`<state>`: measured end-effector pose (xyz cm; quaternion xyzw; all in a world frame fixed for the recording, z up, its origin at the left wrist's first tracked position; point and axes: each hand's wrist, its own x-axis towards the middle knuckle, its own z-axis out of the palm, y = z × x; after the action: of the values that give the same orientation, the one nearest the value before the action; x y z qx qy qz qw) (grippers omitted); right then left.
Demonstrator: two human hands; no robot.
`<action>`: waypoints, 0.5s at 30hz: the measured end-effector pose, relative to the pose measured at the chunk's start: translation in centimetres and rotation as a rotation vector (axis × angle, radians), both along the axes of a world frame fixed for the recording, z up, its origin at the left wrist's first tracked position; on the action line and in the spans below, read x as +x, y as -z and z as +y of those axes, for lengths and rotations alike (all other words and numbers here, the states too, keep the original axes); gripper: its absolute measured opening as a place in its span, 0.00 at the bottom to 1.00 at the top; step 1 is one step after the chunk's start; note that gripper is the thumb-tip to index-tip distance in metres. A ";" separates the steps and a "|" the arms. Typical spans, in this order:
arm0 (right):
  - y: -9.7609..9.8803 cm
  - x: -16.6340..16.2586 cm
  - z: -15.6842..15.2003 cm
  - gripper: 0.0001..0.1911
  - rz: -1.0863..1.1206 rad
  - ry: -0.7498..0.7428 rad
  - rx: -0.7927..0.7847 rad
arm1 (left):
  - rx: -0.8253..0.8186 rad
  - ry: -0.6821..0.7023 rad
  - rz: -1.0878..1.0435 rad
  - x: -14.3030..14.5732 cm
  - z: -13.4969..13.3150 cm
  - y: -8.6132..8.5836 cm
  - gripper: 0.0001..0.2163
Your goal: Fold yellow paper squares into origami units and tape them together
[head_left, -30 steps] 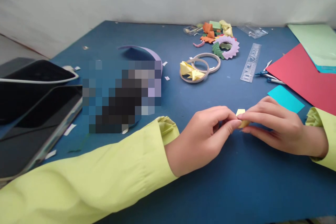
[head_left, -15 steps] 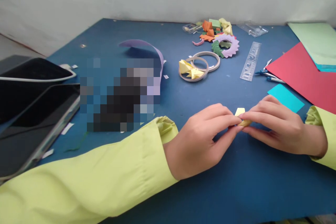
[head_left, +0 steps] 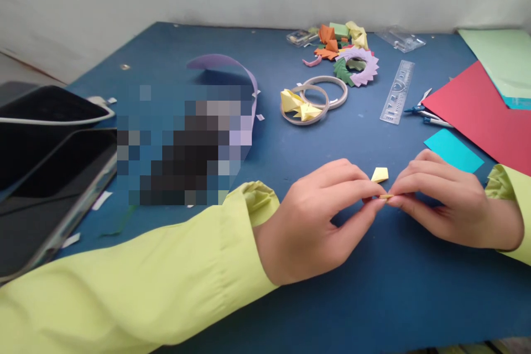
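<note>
Between my fingertips is a small folded yellow paper piece [head_left: 386, 196], seen nearly edge-on. My left hand [head_left: 321, 221] pinches its left end between thumb and fingers, and my right hand [head_left: 448, 202] pinches the right end. Just beyond the fingertips, another yellow paper piece [head_left: 380, 175] with a pointed end shows on the blue table; its lower left tip is close to my left fingers. Most of the held piece is hidden by the fingers.
Two tape rolls [head_left: 338, 80] with yellow folded paper lie farther back. Behind them sits a purple and green paper ring [head_left: 367, 69]. A clear ruler [head_left: 397, 92], compass [head_left: 415, 110], cyan sheet [head_left: 453, 150] and red sheet [head_left: 481, 113] lie rightward. A dark phone [head_left: 53, 193] is at left.
The held yellow paper has turned to show its thin edge. My right fingertips have shifted slightly right, away from the left ones, and the other yellow piece shows more fully.
</note>
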<state>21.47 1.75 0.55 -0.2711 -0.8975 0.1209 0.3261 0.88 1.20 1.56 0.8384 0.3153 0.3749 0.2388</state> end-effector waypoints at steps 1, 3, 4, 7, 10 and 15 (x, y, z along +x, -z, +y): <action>0.0 -0.1 -0.1 0.02 0.016 0.008 -0.033 | -0.032 0.006 -0.013 0.0 0.0 0.0 0.05; -0.1 -0.2 -0.2 0.02 0.043 0.003 -0.091 | -0.125 0.011 -0.045 0.0 0.1 0.0 0.05; -0.1 -0.2 -0.3 0.03 0.052 -0.006 -0.119 | -0.177 0.012 -0.060 0.1 0.2 0.0 0.04; -0.2 -0.3 -0.4 0.04 0.065 -0.032 -0.160 | -0.297 0.008 -0.089 0.2 0.3 -0.2 0.05; -0.2 -0.3 -0.5 0.04 0.070 -0.038 -0.170 | -0.350 -0.016 -0.087 0.3 0.2 -0.5 0.05; -0.2 -0.2 -0.4 0.03 0.051 0.001 -0.183 | -0.351 -0.066 -0.063 0.3 -0.1 -0.6 0.05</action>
<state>21.30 1.38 0.76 -0.2971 -0.8740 0.2089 0.3228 1.15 1.06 2.12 0.7609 0.3954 0.3480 0.3789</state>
